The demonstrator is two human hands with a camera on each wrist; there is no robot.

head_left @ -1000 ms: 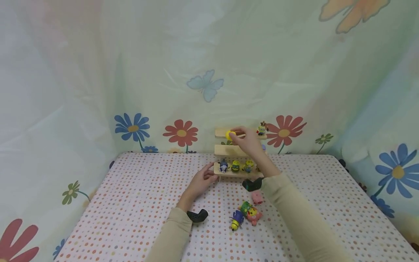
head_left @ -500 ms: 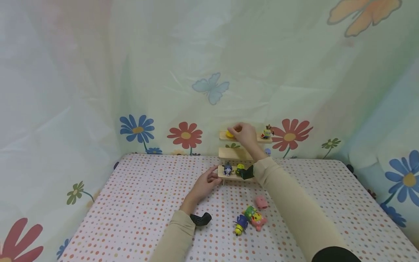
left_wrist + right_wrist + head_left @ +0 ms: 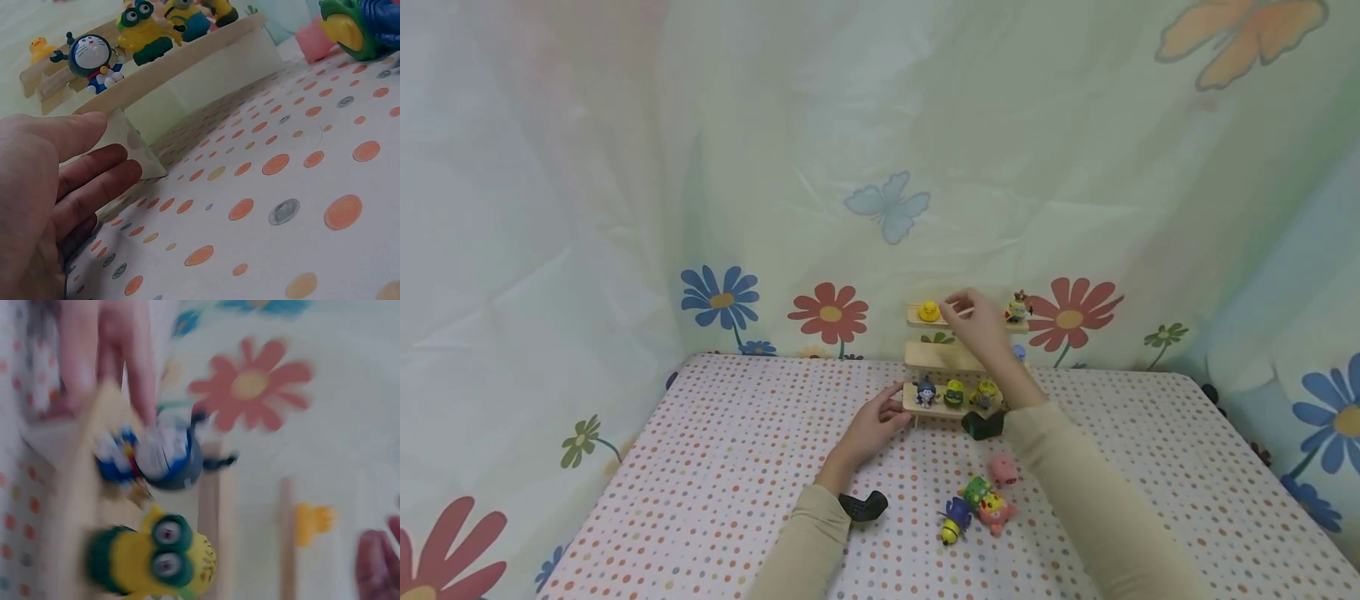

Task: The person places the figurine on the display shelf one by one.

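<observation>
A small yellow rubber duck (image 3: 928, 312) sits on the left end of the top tier of a wooden stepped display shelf (image 3: 936, 356). Just right of the duck, my right hand (image 3: 981, 321) hovers with bent fingers and nothing between them. My left hand (image 3: 871, 427) holds the left end of the bottom tier, its thumb at the board's edge in the left wrist view. Along that tier stand a dark blue cat-like figure (image 3: 90, 59), a yellow figure with green goggles (image 3: 147, 34) and a yellow figure in blue (image 3: 983, 393). The right wrist view is blurred.
A crowned figure (image 3: 1017, 308) stands at the top tier's right end. In front of the shelf lie a pink pig toy (image 3: 1003, 469), a green toy (image 3: 977, 490), a pink-and-yellow toy (image 3: 996, 511) and a purple-and-yellow toy (image 3: 955, 521) on the dotted tablecloth (image 3: 737, 467).
My right hand set the yellow duck down on the top tier, let go and moved slightly right. The left hand stayed at the shelf's end. The head view shifted slightly.
</observation>
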